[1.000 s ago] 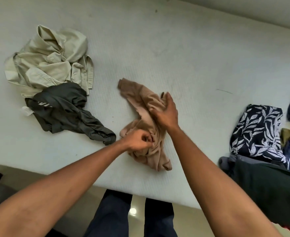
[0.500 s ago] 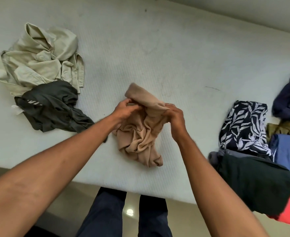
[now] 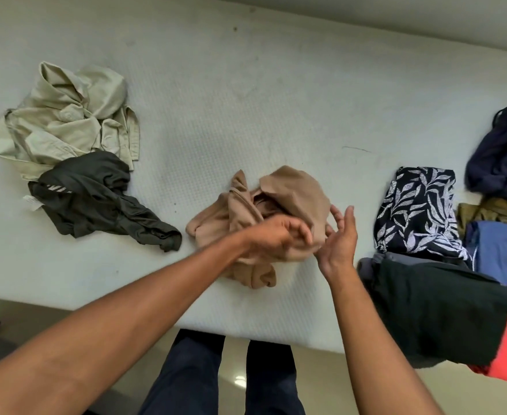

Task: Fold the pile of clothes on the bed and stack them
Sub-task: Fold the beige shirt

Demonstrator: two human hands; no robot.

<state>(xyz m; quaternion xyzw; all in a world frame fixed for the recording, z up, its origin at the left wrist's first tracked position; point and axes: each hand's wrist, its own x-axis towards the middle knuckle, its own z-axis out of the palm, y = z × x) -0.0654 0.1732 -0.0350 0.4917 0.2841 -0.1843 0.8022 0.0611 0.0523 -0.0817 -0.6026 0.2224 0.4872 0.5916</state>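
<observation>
Both hands gripped the top of the tan garment (image 3: 294, 190) half a second back. Now the right hand (image 3: 339, 238) has let go and the left hand (image 3: 279, 235) has swung across the cloth toward it.

- Right hand: fingers straight and spread, palm turned inward, just at the garment's right edge, holding nothing.
- Left hand: fingers curled over the cloth. Motion blur hides whether they pinch fabric; cannot tell.
- Tan garment: bunched on the bed (image 3: 246, 85), centre, close to the near edge, one flap turned up on the far side.

Step in hand, as I read it: opening out the tan piece before folding. To do it well, find a hem or the shoulders and shake it flat first. Folding a crumple only locks in the creases. Work it toward the far side, since the lowest fold already lies near the mattress edge.

Around:
- Left, well apart: beige shirt (image 3: 66, 121) with a dark grey-green garment (image 3: 96, 199) lapping its lower edge, both unfolded.
- Right: leaf-print piece (image 3: 417, 211) and black garment (image 3: 432, 307), near the right hand. These crowd the spreading room on that side.
</observation>
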